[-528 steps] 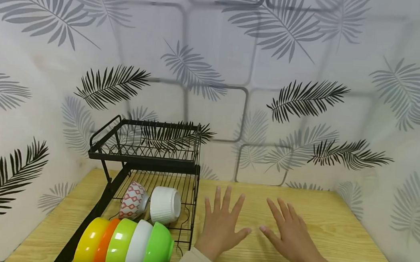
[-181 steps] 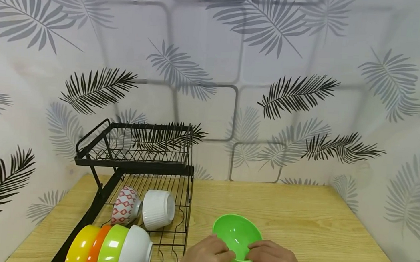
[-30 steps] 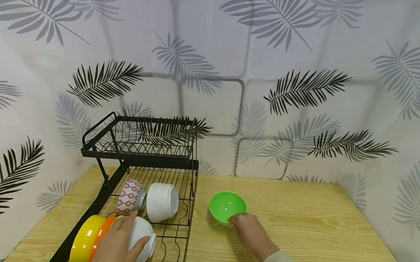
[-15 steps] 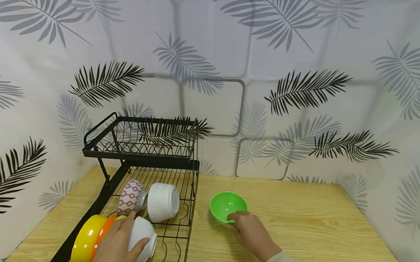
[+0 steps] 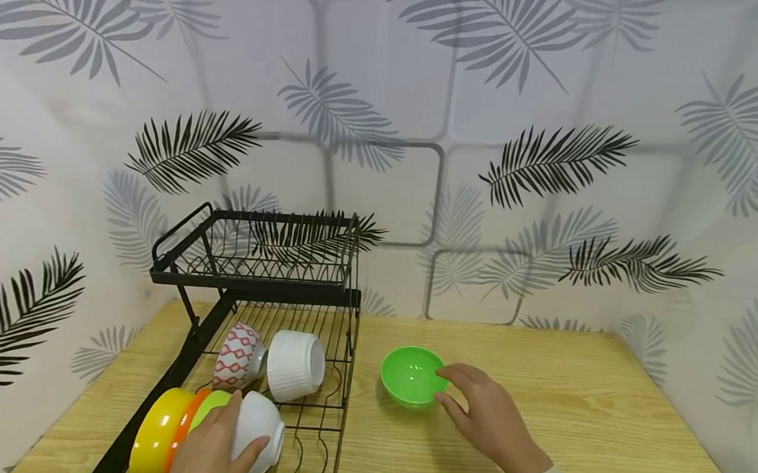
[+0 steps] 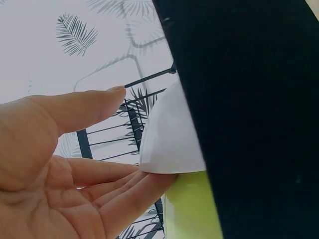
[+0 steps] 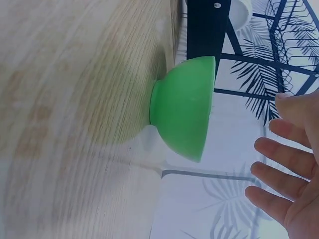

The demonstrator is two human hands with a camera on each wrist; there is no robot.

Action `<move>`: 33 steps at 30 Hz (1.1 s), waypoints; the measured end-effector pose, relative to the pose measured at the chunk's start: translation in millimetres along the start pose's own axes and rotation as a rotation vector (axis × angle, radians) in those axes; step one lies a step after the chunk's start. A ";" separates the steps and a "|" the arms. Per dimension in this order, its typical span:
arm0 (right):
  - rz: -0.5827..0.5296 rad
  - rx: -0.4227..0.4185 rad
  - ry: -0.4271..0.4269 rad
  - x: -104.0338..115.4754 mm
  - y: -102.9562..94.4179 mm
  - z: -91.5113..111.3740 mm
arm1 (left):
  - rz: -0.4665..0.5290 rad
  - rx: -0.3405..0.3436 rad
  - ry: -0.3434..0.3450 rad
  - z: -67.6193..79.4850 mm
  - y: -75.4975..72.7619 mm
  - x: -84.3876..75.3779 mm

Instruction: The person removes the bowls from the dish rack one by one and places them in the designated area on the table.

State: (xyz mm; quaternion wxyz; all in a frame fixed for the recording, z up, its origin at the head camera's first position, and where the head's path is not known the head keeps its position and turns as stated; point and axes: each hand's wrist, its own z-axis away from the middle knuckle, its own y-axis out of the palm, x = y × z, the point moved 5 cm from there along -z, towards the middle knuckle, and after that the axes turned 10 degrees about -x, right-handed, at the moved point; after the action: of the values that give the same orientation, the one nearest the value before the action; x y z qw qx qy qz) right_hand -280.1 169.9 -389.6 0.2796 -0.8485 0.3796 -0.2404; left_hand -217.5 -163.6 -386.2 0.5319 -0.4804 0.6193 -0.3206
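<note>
A bright green bowl stands upright on the table, right of the dish rack. My right hand is just off its right rim, fingers spread and thumb apart, holding nothing. The right wrist view shows a gap between this bowl's rim and the fingertips. On the rack, my left hand reaches over the row of tilted bowls. Its straight fingers touch the rim of the white bowl, where it meets the yellow-green bowl, while the thumb stays apart. Behind that hand are the orange bowl and yellow bowl.
The black two-tier dish rack fills the left side of the wooden table. Behind the bowl row, a red-patterned bowl and a ribbed white cup lie on the lower tier. A leaf-print wall closes the back.
The green bowl, first in the rack's row, was held in both hands, then set on the table. Just now my right hand let go of its rim and drew right. My left hand barely moved.
</note>
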 end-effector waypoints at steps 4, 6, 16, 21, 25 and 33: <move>0.002 -0.026 -0.033 0.6 -7.5 4.3 | 0.010 0.015 -0.001 0.0 2.1 -0.3; -0.002 -0.035 -0.040 1.8 -9.6 5.7 | 0.013 0.025 -0.009 -0.3 2.6 0.1; -0.010 -0.036 -0.024 3.5 -14.2 12.8 | 0.065 0.035 -0.058 -1.2 8.9 9.3; -0.031 -0.001 0.004 2.8 -13.9 16.0 | 0.070 0.038 -0.064 -1.8 10.9 10.8; -0.049 0.011 0.008 4.1 -15.1 18.6 | 0.057 0.044 -0.065 -1.3 9.9 10.1; -0.062 0.026 0.011 6.3 -17.4 23.3 | 0.064 0.041 -0.049 -0.5 9.1 12.5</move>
State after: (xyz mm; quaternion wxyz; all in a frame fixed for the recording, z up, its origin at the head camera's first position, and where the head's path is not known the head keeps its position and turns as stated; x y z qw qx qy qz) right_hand -253.0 181.5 -393.9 0.2808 -0.8550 0.3513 -0.2584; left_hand -220.0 -172.3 -398.8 0.5667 -0.4572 0.6142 -0.3043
